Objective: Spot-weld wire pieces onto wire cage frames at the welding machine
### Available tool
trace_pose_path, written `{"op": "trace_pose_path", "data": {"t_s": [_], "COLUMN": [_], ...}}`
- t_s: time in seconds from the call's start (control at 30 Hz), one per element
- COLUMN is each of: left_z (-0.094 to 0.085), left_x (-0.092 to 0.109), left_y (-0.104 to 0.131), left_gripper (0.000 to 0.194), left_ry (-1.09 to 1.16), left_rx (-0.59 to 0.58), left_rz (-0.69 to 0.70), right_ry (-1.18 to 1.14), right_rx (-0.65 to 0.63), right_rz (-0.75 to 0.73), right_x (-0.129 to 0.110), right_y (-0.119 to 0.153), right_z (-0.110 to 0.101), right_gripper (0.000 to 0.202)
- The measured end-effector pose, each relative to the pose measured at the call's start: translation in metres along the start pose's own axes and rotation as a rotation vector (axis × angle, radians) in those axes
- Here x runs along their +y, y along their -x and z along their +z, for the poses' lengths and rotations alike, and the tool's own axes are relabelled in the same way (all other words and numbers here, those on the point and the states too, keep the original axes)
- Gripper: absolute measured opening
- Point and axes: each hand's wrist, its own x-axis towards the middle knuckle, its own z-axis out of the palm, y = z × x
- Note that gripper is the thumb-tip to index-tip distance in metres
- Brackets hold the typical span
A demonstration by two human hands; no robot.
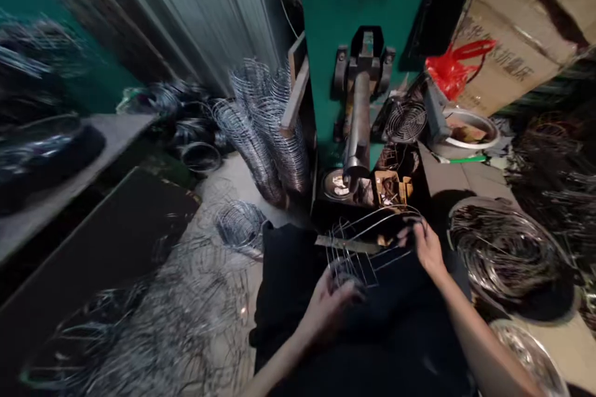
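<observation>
Over my lap I hold a bent-wire frame (367, 260), with long rods and a small grid of cross wires at its left end. My left hand (331, 298) is closed round the gridded end, where several thin wires bunch together; its fingers are partly blurred. My right hand (426, 245) pinches the curved right end of the wire frame between thumb and fingers. Just beyond both hands stands a green machine (363, 12) with a thick metal electrode arm (358, 124) pointing down toward me. A flat metal strip (349, 244) lies behind the frame.
Stacks of wire rings (261, 136) lean left of the machine, near a wire basket (239, 226). Loose wire pieces (172, 316) cover the floor at left. A round tub of wire rings (507, 254) sits at right, below a white bowl (484, 146) and cardboard boxes (516, 43).
</observation>
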Motion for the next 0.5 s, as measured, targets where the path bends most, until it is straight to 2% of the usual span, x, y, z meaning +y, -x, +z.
{"op": "trace_pose_path", "data": {"t_s": [0.07,0.1,0.13,0.17,0.23,0.3,0.37,0.43,0.5], "left_z": [-0.026,-0.037,-0.046,-0.050,-0.048,-0.036,-0.024,-0.018,-0.017], "left_x": [0.006,0.014,0.024,0.033,0.044,0.042,0.033,0.023,0.018], "left_y": [0.016,0.014,0.005,-0.010,-0.049,-0.088,-0.115,-0.128,-0.131], "left_gripper": [0.054,0.047,0.044,0.044,0.046,0.040,0.028,0.025,0.026], "left_ry": [-0.312,-0.473,-0.603,-0.726,-0.952,-1.233,-1.337,-1.370,-1.397], "left_rx": [-0.157,-0.098,-0.002,0.046,0.017,-0.030,-0.005,0.032,0.041], "left_rz": [-0.162,-0.151,-0.060,0.070,0.313,0.512,0.599,0.642,0.681], "right_ry": [-0.036,-0.028,-0.001,0.039,0.135,0.247,0.348,0.409,0.453], "right_rx": [-0.223,-0.360,-0.498,-0.611,-0.731,-0.725,-0.591,-0.402,-0.296], "right_rz": [0.128,0.160,0.163,0.132,0.023,-0.066,-0.106,-0.147,-0.195], "right_x": [-0.002,-0.005,-0.008,-0.011,-0.018,-0.024,-0.026,-0.024,-0.022], "right_y": [0.008,0.007,0.003,-0.004,-0.017,-0.024,-0.021,-0.010,-0.001], "right_z": [-0.002,0.000,0.004,0.011,0.027,0.044,0.055,0.060,0.061], "right_gripper": [0.057,0.057,0.056,0.056,0.053,0.047,0.041,0.040,0.040]}}
